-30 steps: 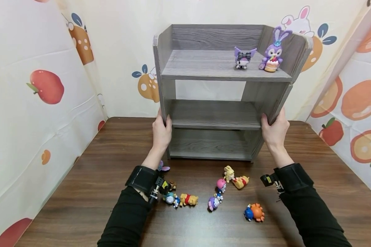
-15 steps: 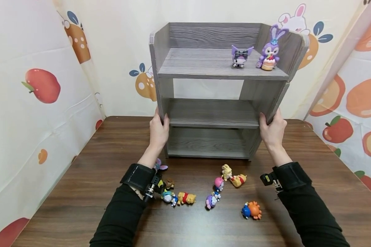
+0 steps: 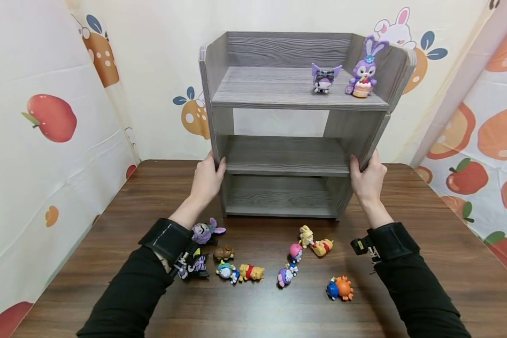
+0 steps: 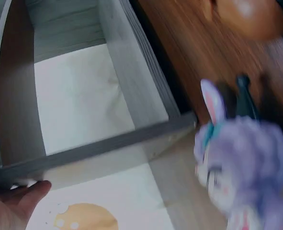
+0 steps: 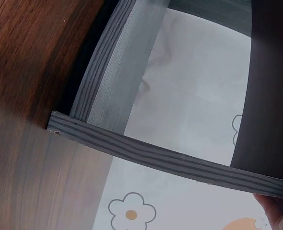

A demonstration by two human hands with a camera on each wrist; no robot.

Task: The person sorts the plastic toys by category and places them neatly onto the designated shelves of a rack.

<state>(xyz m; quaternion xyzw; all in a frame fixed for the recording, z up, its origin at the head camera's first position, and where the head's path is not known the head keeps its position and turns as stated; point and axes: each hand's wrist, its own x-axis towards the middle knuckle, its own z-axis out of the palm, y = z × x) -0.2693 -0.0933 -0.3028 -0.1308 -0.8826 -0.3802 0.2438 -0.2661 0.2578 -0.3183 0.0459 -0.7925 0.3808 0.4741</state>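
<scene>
A grey wood-grain shelf unit (image 3: 287,155) stands at the back of the table. My left hand (image 3: 207,180) grips its left side panel, thumb at the front edge; the left wrist view shows fingertips (image 4: 35,195) on the panel's outer side. My right hand (image 3: 368,182) holds the right side panel at about the same height, and only part of it shows in the right wrist view. A small purple-eared figurine (image 3: 324,80) and a taller purple rabbit figurine (image 3: 363,75) with a cake stand on the top shelf, toward the right. Both lower shelves carry nothing.
Several figurines lie on the table before the shelf: a purple-haired one (image 3: 203,232) by my left forearm, a yellow bear (image 3: 251,272), a yellow rabbit (image 3: 306,236), and an orange crab-like one (image 3: 344,287). Fruit-printed cloth (image 3: 59,188) hangs behind and at both sides.
My left wrist and forearm have swung outward to the left, uncovering figurines beside them. The left hand has tilted on the panel; the right keeps its hold. The head view has shifted slightly.
</scene>
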